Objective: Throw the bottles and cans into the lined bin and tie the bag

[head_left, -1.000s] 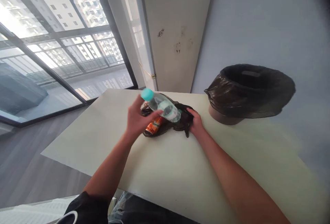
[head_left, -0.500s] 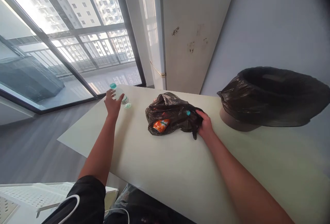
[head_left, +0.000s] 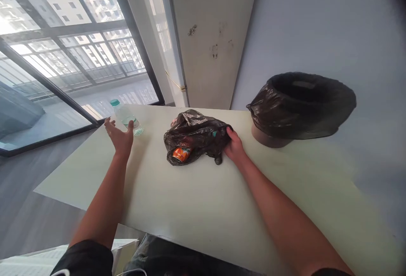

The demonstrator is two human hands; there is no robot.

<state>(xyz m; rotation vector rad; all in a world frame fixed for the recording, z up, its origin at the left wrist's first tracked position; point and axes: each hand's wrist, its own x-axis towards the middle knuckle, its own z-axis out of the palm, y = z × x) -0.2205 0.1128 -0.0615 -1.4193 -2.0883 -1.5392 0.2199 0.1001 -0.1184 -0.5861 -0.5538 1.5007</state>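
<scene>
A clear plastic bottle with a teal cap (head_left: pixel 123 115) stands near the table's far left edge. My left hand (head_left: pixel 119 138) is beside it with fingers and thumb spread, gripping nothing. Farther right, a thin black plastic bag (head_left: pixel 198 134) lies on the table, its mouth end toward the right. An orange soda can (head_left: pixel 181 154) shows in the bag, and a teal cap is faintly visible through the film. The fingers of my right hand (head_left: pixel 234 144) are closed on the bag's right end, partly hidden by it.
On the right of the pale table (head_left: pixel 177 200) stands a trash bin lined with a black bag (head_left: pixel 294 111). A tall cabinet or fridge (head_left: pixel 209 34) rises behind the table, beside a glass balcony door (head_left: pixel 95 47). A white perforated surface (head_left: pixel 38 261) lies at lower left.
The view has turned right, so everything sits further left in it. My left hand's fingers have spread wider beside the bottle. The right hand keeps its hold on the bag.
</scene>
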